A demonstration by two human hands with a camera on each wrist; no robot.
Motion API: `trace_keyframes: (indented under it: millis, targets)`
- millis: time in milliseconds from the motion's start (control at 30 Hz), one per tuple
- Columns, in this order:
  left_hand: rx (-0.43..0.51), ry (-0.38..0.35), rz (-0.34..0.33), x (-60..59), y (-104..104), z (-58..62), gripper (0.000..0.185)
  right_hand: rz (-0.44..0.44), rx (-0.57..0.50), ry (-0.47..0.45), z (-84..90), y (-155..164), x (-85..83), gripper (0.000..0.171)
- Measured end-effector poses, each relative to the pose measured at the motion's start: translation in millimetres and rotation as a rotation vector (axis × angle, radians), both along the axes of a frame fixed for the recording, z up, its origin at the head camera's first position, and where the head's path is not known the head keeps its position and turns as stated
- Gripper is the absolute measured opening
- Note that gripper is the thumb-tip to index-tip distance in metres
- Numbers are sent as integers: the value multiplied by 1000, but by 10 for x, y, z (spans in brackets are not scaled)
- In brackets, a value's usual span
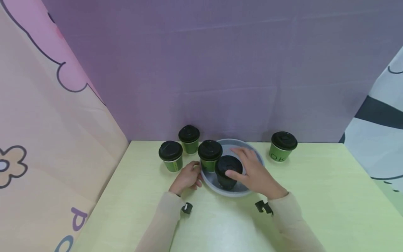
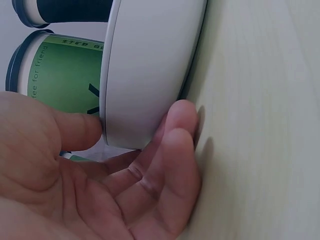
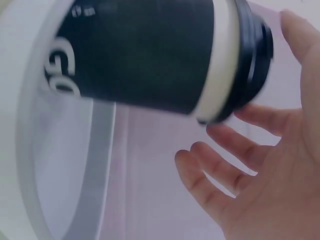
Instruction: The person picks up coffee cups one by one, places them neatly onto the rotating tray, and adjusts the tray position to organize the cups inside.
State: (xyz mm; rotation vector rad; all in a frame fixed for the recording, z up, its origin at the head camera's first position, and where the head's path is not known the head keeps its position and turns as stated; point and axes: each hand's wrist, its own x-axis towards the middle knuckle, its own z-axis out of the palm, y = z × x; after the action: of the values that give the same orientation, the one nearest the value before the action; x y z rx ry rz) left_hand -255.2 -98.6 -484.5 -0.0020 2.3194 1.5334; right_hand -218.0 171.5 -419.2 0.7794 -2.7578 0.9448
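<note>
Left hand (image 1: pixel 188 177): rests on the counter (image 1: pixel 315 196) at the left edge of the gray tray (image 1: pixel 252 151); in the left wrist view the thumb (image 2: pixel 75 131) presses the tray's rim (image 2: pixel 145 75) from one side and the curled fingers (image 2: pixel 172 150) press it from the other, so it pinches the rim.

Right hand (image 1: pixel 252 171): lies over the tray beside the dark cup (image 1: pixel 227 172); in the right wrist view the fingers (image 3: pixel 235 145) are spread and loose, just beside the cup's black lid (image 3: pixel 252 55). Whether they touch the cup I cannot tell; they are not closed round it.

Dark cup: stands upright inside the tray, toward its near side, lid on.

Green cup in tray (image 1: pixel 209 155): stands at the tray's left part, just behind the dark cup, lid on.

Cups outside the tray: two green cups on the counter left of the tray, one nearer (image 1: pixel 171 156) and one further back (image 1: pixel 189 139); one green cup (image 1: pixel 282 146) stands apart on the right.

Progress, as I judge it: two cups are in the tray, three are on the counter outside it, and there is bare room in the tray's right half.

Surroundings: purple backdrop (image 1: pixel 220 70) behind the counter, patterned cloth (image 1: pixel 47 122) on the left.
</note>
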Motion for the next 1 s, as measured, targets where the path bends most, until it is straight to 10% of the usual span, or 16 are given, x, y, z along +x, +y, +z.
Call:
trace_keyframes:
  millis: [600, 1000]
  targets:
    - [54, -84, -195, 37, -108, 69, 79, -176, -80, 77, 19, 711, -252, 50]
    - [61, -97, -181, 53, -83, 77, 76, -393, -157, 144, -54, 1046, -297, 42]
